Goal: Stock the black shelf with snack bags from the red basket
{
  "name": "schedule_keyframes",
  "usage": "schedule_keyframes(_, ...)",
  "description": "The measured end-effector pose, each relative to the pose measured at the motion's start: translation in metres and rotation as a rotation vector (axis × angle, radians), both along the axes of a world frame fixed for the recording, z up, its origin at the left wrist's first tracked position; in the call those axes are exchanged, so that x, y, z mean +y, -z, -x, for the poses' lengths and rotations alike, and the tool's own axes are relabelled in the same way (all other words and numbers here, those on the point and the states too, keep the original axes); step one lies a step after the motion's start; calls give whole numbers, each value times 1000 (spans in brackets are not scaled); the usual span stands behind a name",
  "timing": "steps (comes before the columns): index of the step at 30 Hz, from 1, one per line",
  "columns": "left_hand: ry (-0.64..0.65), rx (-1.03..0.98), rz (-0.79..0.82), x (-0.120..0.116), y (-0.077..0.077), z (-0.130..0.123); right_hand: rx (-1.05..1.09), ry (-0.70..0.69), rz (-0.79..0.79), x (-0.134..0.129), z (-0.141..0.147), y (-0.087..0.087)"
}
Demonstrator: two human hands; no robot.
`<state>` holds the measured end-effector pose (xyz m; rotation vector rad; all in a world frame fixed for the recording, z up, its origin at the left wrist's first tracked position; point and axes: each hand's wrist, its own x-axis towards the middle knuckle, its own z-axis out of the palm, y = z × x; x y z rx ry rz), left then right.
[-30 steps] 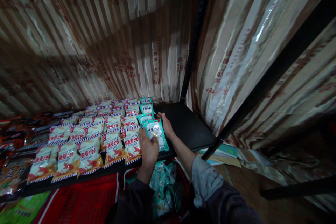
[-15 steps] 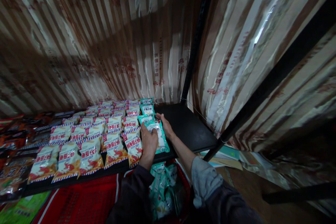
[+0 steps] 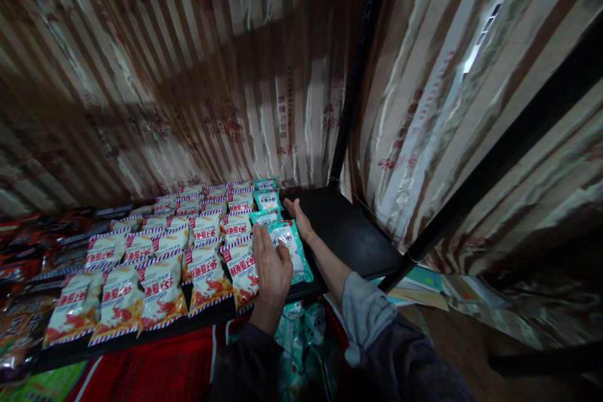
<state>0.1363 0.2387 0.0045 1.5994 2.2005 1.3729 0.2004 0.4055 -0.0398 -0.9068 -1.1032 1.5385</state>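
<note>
My left hand [image 3: 273,267] lies along the left edge of the front teal-and-white snack bag [image 3: 293,252], fingers stretched out and thumb over the bag. On the bag's far right, my right hand [image 3: 300,220] is held flat with its fingers extended, beside the teal row. Behind the front bag, more teal bags [image 3: 267,200] run back in a line towards the curtain. Left of my left hand stand rows of white snack bags [image 3: 206,276] with red lettering and striped edges. Neither hand is closed round a bag.
The black shelf [image 3: 348,232] reaches to a dark upright post [image 3: 360,75] at the back corner. Below its front edge, a red crate [image 3: 336,320] holds loose teal bags [image 3: 299,339]. Dark-orange packets [image 3: 23,257] lie far left. A striped curtain [image 3: 211,75] hangs behind.
My left hand's fingers have straightened and it has come slightly nearer and to the right. My right hand stays alongside the teal row. The whole view has shifted a little.
</note>
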Motion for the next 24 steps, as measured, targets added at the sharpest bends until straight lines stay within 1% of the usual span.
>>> schedule_keyframes(3,34,198,10,-4,0,-3,-8,-8,12,6,3,-5)
schedule_keyframes(6,45,310,54,-6,3,-3,-27,-31,32,11,6,-9)
schedule_keyframes(13,51,367,82,-1,11,1,-45,-34,32,14,9,-8)
schedule_keyframes(18,56,384,93,1,10,2,-45,-25,54,12,9,-8)
schedule_keyframes(24,68,401,95,1,9,5,-48,-50,63,12,8,-10)
